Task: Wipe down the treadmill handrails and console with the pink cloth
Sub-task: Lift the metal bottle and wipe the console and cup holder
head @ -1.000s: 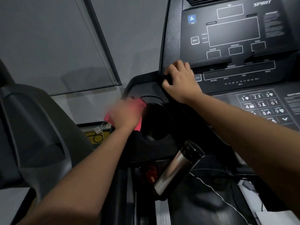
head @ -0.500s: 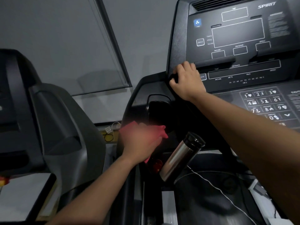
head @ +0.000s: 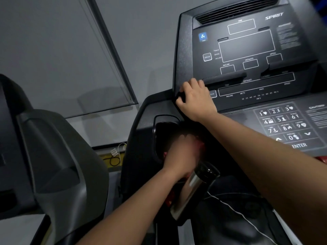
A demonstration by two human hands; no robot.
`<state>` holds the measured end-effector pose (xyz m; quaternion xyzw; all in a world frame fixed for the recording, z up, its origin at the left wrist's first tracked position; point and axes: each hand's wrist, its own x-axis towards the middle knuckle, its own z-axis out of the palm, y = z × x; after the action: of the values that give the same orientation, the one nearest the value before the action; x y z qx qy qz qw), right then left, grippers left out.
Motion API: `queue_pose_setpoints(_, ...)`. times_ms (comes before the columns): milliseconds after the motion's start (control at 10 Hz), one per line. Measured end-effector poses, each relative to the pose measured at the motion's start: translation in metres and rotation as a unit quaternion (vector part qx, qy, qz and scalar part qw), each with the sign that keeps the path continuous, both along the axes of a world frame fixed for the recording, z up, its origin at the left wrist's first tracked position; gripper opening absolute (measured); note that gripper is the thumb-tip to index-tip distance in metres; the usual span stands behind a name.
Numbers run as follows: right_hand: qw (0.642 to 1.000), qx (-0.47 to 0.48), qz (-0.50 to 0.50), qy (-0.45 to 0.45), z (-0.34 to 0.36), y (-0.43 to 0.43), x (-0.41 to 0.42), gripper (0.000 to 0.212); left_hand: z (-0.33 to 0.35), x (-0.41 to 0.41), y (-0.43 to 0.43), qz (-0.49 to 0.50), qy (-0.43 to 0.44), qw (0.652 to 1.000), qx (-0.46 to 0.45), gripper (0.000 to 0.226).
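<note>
Noted left hand (head: 184,156) gripping pink cloth (head: 200,144) inside cup recess (head: 159,124) at console's (head: 247,48) left end. Saw right hand (head: 196,100) clamped on console edge, farther off. Judged steel handgrip (head: 191,190) next: just near of left hand, long axis slanting near-left to far-right.

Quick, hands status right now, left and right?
Left hand: grips the pink cloth at the cup holder; motion-blurred.
Right hand: fingers curled round the left edge of the console.
</note>
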<state>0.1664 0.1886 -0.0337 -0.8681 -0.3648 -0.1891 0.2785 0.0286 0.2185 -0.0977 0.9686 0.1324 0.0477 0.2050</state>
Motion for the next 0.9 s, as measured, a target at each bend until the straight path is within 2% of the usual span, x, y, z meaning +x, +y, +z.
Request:
queue_pose_setpoints(200,1.000,0.001,0.003,0.004,0.000,0.000,0.001,0.029,0.001,0.013,0.003,0.080,0.009,0.992,-0.099,0.038)
queue_pose_setpoints(400,1.000,-0.005,-0.002,0.003,0.001,-0.001,-0.002,0.028,-0.008,0.040,0.015,0.180,-0.038,0.965,-0.186,0.032)
queue_pose_setpoints(500,1.000,-0.013,0.000,-0.001,0.001,0.000,-0.002,0.028,-0.010,0.063,0.019,0.241,-0.017,0.959,-0.146,0.036)
queue_pose_setpoints(600,1.000,-0.015,0.005,0.004,0.000,-0.001,-0.001,0.029,-0.003,0.068,0.030,0.225,-0.017,0.974,0.012,0.038)
queue_pose_setpoints(700,1.000,-0.015,0.010,0.008,0.001,-0.001,-0.001,0.029,0.006,0.055,0.049,0.141,-0.003,0.974,0.177,0.034)
queue_pose_setpoints(900,1.000,-0.012,0.013,0.014,0.002,-0.002,-0.001,0.029,0.018,0.051,0.091,0.100,-0.010,0.942,0.321,0.036)
